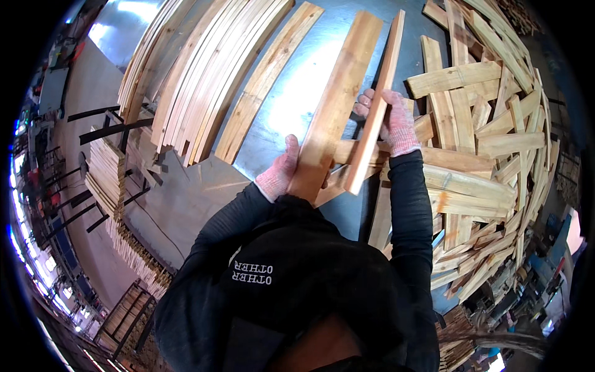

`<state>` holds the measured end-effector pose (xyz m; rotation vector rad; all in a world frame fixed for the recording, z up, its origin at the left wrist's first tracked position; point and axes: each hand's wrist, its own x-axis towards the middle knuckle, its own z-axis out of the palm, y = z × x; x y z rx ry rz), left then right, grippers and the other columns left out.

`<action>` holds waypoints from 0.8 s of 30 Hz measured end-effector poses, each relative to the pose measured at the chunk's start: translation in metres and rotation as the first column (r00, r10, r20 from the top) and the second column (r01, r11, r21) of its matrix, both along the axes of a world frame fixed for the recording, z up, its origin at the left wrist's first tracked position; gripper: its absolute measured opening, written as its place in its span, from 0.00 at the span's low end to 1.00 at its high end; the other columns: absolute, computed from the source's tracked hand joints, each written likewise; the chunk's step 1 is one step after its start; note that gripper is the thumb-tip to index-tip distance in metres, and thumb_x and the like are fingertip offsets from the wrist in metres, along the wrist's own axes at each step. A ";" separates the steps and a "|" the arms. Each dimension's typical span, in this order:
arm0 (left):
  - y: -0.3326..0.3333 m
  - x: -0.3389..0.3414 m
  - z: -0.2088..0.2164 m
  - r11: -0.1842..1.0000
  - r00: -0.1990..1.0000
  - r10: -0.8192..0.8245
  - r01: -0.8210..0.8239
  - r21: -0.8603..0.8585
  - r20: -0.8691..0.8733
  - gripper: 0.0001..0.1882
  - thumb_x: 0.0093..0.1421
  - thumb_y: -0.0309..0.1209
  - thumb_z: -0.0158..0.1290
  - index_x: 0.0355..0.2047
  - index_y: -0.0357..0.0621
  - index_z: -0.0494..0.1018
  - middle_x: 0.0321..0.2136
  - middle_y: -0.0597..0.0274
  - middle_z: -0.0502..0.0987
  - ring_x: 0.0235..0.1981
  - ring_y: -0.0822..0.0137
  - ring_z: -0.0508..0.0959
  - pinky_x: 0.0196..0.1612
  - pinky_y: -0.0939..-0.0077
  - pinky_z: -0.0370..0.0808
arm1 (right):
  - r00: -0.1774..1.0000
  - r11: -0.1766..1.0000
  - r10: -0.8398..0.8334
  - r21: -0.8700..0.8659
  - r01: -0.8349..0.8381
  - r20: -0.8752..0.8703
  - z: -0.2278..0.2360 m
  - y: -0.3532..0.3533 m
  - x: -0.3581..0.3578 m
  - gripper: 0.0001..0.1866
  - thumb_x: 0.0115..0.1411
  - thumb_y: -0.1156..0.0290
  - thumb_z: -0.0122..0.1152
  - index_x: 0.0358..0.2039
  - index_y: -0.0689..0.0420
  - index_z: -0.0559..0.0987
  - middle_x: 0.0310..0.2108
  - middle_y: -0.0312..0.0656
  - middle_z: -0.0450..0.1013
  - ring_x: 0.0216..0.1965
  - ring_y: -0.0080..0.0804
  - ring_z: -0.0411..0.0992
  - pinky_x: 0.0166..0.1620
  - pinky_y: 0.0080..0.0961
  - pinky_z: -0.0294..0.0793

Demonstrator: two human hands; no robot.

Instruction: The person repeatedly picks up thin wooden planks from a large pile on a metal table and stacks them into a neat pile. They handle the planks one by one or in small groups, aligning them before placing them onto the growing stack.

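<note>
Landmark: wide board, face up, aslant above the metal table. Left hand, pale knit glove, is clamped on its near end: thumb at the left edge, fingers mostly hidden beneath. Right hand, similar glove, is clamped on a narrow-looking board, turned nearly edge-on, just right of the landmark; thumb and fingers on opposite sides of it. A gap shows between the 2 held boards, narrowing toward the far ends.

Left of landmark: 1 lone board lying flat, then a row of boards side by side. Right of landmark: a loose pile, boards crossing at many angles.

Step in hand, judged: handling or checking 2 boards, 1 per hand. Next move would call for firm grips and clearance between the far ends.

Writing: white lettering, 2 lines, upside down, on the dark top nearer the body than the landmark; not transcribed. No brand or label discernible on the held boards.
</note>
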<state>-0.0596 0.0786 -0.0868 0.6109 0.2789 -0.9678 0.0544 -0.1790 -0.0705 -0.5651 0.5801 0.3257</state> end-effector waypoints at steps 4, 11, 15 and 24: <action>-0.019 0.002 -0.001 0.901 0.953 -0.089 -0.048 0.432 0.291 0.41 0.56 0.53 0.62 0.61 0.36 0.64 0.46 0.57 0.76 0.45 0.65 0.77 0.49 0.70 0.76 | 0.866 0.157 0.428 -0.922 -0.355 -0.261 0.001 0.052 -0.020 0.46 0.65 0.44 0.52 0.71 0.63 0.50 0.58 0.71 0.66 0.60 0.61 0.68 0.60 0.41 0.69; 0.010 0.016 0.018 0.822 0.919 -0.249 0.034 0.568 0.306 0.36 0.55 0.34 0.58 0.63 0.35 0.62 0.50 0.57 0.76 0.48 0.65 0.77 0.51 0.69 0.76 | 0.456 -0.641 0.719 -0.755 0.140 -0.525 0.025 -0.016 -0.100 0.46 0.51 0.51 0.68 0.67 0.57 0.62 0.59 0.55 0.66 0.62 0.52 0.63 0.65 0.46 0.60; 0.043 0.014 0.023 0.862 0.922 -0.185 -0.014 0.506 0.341 0.38 0.56 0.37 0.55 0.65 0.35 0.59 0.51 0.55 0.75 0.49 0.63 0.77 0.53 0.69 0.75 | 0.492 -0.692 0.714 -0.609 0.386 -0.499 0.002 -0.042 -0.133 0.41 0.46 0.66 0.67 0.64 0.56 0.66 0.47 0.49 0.73 0.52 0.50 0.71 0.55 0.47 0.68; 0.066 0.034 0.054 0.306 0.701 -0.585 -0.276 0.911 0.408 0.47 0.47 0.44 0.62 0.65 0.37 0.60 0.55 0.39 0.72 0.55 0.51 0.75 0.58 0.63 0.71 | 0.810 -0.333 0.512 -0.803 0.494 0.286 0.288 -0.131 -0.032 0.27 0.58 0.66 0.67 0.56 0.58 0.68 0.48 0.40 0.70 0.44 0.29 0.72 0.49 0.27 0.75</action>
